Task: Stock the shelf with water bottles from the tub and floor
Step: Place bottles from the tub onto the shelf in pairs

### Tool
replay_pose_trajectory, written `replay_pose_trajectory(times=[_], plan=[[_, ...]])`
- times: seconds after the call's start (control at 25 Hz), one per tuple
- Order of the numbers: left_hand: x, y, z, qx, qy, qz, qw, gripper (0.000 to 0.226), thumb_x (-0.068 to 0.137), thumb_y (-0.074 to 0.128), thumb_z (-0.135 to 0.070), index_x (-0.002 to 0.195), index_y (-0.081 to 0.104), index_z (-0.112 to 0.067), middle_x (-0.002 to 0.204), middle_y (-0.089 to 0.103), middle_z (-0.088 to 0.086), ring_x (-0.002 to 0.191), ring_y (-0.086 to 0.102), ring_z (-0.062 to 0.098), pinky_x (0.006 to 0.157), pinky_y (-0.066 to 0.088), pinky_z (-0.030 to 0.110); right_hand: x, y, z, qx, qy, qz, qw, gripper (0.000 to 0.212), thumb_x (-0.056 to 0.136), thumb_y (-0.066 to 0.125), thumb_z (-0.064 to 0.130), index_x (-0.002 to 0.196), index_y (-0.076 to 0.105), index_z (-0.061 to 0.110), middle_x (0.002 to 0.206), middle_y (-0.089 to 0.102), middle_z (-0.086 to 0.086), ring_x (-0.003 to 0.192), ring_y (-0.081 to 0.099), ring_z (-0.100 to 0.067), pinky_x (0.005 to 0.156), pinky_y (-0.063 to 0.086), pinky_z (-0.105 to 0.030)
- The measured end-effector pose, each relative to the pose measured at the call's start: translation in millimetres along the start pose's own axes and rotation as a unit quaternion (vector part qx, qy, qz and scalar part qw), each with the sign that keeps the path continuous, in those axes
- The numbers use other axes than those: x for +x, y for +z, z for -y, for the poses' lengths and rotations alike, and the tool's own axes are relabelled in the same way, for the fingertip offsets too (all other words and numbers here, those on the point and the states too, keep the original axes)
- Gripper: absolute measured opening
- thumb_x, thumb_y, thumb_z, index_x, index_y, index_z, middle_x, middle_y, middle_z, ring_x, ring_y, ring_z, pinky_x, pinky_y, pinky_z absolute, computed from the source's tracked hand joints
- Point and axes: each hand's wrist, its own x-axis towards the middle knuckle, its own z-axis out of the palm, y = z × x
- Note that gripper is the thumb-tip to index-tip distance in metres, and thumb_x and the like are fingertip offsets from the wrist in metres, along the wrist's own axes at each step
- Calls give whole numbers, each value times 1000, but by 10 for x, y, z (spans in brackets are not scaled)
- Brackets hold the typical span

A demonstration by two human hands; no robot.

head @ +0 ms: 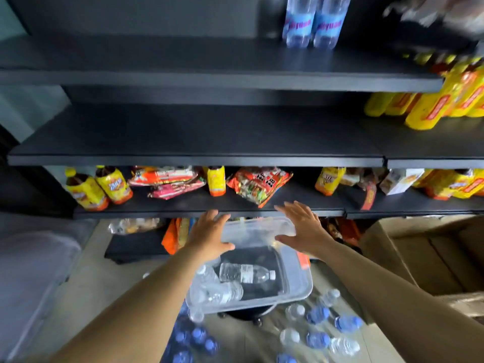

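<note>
- Blue-capped water bottles (320, 334) are lying nearest on the floor.
- Both hands, left hand (209, 235) and right hand (305, 227), are hovering spread-fingered and empty above the tub (296, 258).
- Reaching down for the tub's bottle (246, 273) would serve best.

Clear water bottles (246, 274) lie in the clear tub (301, 279); blue-capped bottles (318, 339) stand on the floor.

You stood in a small shop: dark shelves (199, 161) carried yellow drink bottles (429, 111) at upper right and snack packets (258, 186) mid-frame.
</note>
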Motion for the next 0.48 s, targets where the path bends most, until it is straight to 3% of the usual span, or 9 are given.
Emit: replay_pose_trajectory(times=[0.12, 0.24, 0.48], plan=[[-100, 757, 246, -24, -51, 62, 997, 81, 79, 67, -43, 146, 27, -22, 150, 26, 10, 139, 25, 26, 109, 29, 33, 6, 620, -258, 8, 24, 55, 998, 75, 84, 63, 45, 147, 24, 33, 155, 20, 4, 144, 10, -18, 114, 17, -39], [-76, 1378, 487, -48, -91, 106, 989, 76, 82, 64, -40, 146, 26, -22, 141, 37, 7, 129, 37, 24, 102, 36, 31, 97, 1217, -546, 36, 41, 105, 993, 76, 83, 64, 43, 147, 25, 30, 154, 23, 3, 143, 14, -19, 116, 16, -35], [190, 2235, 670, -57, -102, 165, 979, 64, 84, 61, -37, 142, 35, -24, 135, 45, 5, 126, 42, 22, 100, 38, 31, 419, 2198, -943, 115, 90, 176, 974, 77, 81, 70, 37, 145, 30, 26, 151, 30, 2, 139, 25, -21, 113, 26, -36]])
